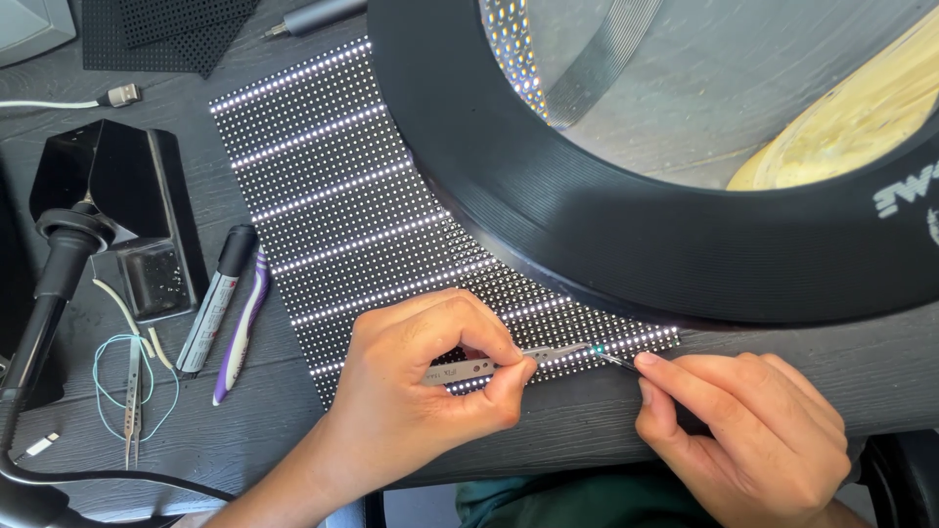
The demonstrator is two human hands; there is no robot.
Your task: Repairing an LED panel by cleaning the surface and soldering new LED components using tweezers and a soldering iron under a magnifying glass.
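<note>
A black LED matrix panel [352, 205] lies flat on the dark table, some of its rows lit white. My left hand [421, 381] pinches metal tweezers [489, 367] whose tips reach the panel's near right corner. My right hand [753, 430] holds a thin dark probe [618, 362]; its tip meets the tweezer tips at a small green-lit spot [599, 349]. Both hands rest at the table's front edge.
A big round magnifier [587, 225] with a black rim hangs over the panel's right part. At left lie a marker [217, 298], a purple-and-white pen [241, 328], spare tweezers [132, 396], thin wire, a black holder [127, 215] and a cable.
</note>
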